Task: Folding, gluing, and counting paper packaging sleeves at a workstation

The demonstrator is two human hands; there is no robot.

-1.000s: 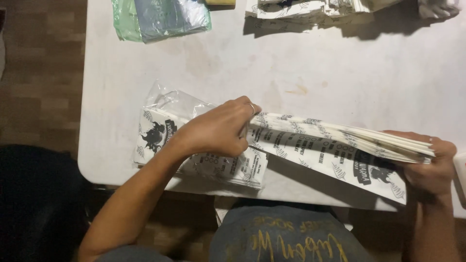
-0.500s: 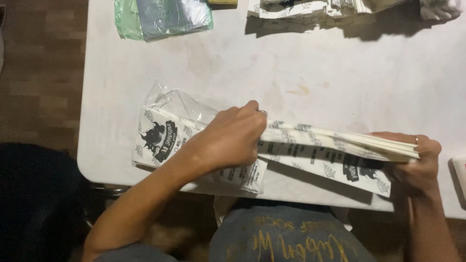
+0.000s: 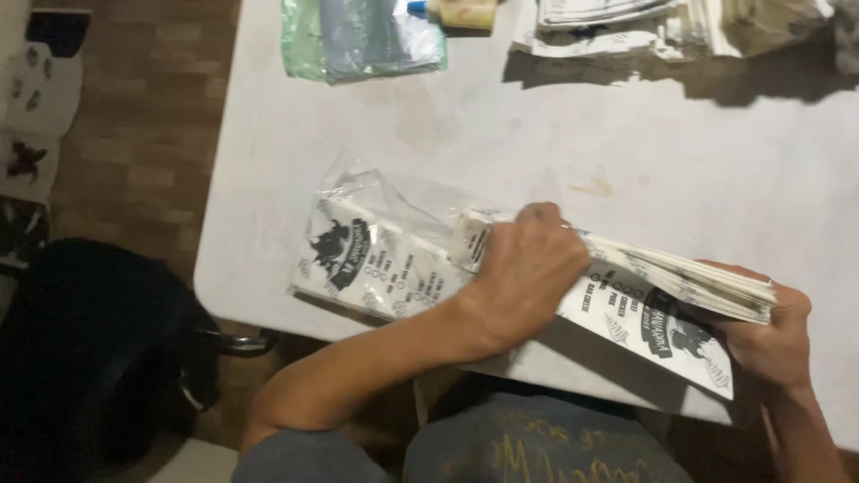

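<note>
White paper bags (image 3: 667, 295) printed in black lie in a thick stack across the near edge of the white table (image 3: 501, 143). The left hand (image 3: 528, 268) is closed over one end of the stack, the right hand (image 3: 769, 335) grips the other end, fingers curled under. Just left of the stack, a second bundle of bags in a clear plastic wrapper (image 3: 376, 255) lies flat, possibly touching it. At the far edge sit a green plastic bag (image 3: 358, 40) and more paper bags (image 3: 644, 22).
</note>
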